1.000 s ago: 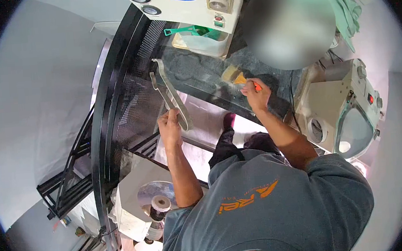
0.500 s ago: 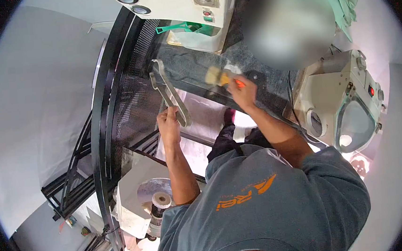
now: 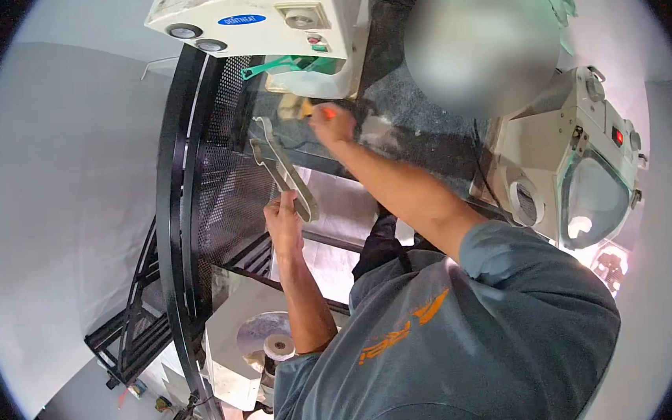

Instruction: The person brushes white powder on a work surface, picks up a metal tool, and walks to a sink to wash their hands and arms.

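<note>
My left hand [image 3: 283,218] is closed around the bend of a pair of long metal tongs [image 3: 296,183], whose two hooked tips point up toward the dark bench. My right hand [image 3: 333,123] is closed on the orange handle of a brush [image 3: 294,106]. The pale bristles, slightly blurred, are over the dark benchtop [image 3: 398,94], just below the white container [image 3: 314,81] under the machine. A green tool [image 3: 271,66] rests on that container. Whitish dust marks the bench to the right of my right hand.
A white machine with gauges [image 3: 257,15] stands at the back. To the right is a cream box with a clear window [image 3: 561,161]. Black perforated metal [image 3: 219,180] and a curved frame rise at left. A polishing machine [image 3: 234,321] sits low left.
My right hand has swept left and slightly up with the brush, toward the container. My left hand keeps hold of the tongs, nearly in place. The camera view has shifted a little.
</note>
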### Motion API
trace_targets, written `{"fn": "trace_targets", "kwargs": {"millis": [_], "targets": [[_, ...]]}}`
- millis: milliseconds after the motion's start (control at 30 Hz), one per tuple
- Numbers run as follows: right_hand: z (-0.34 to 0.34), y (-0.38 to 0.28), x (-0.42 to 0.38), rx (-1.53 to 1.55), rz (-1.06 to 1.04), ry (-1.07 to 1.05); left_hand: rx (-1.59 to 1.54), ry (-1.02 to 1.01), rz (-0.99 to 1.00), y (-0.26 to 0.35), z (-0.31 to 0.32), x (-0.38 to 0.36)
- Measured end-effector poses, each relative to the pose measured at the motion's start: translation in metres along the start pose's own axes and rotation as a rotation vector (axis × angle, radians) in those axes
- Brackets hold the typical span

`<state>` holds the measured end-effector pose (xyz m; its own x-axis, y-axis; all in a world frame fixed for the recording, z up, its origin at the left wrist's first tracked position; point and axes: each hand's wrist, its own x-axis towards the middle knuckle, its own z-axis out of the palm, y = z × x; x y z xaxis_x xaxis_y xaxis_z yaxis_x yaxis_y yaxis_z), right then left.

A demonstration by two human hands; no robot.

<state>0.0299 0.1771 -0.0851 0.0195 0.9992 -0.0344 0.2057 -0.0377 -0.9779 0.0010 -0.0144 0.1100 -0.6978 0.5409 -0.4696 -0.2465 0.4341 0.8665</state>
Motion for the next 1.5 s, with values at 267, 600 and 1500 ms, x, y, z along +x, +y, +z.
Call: {"fn": "trace_targets", "kwargs": {"millis": [267, 600, 1500], "targets": [[-0.163, -0.038, -0.022, 0.592, 0.575, 0.178, 0.294, 0.001, 0.203, -0.017, 0.024, 0.033], [-0.246, -0.086, 0.024, 0.341, 0.282, 0.097, 0.756, 0.030, 0.425, -0.053, 0.047, 0.102], [-0.206, -0.105, 0.040, -0.168, 0.120, -0.757, 0.621, -0.069, 0.315, -0.051, 0.036, 0.125]]}}
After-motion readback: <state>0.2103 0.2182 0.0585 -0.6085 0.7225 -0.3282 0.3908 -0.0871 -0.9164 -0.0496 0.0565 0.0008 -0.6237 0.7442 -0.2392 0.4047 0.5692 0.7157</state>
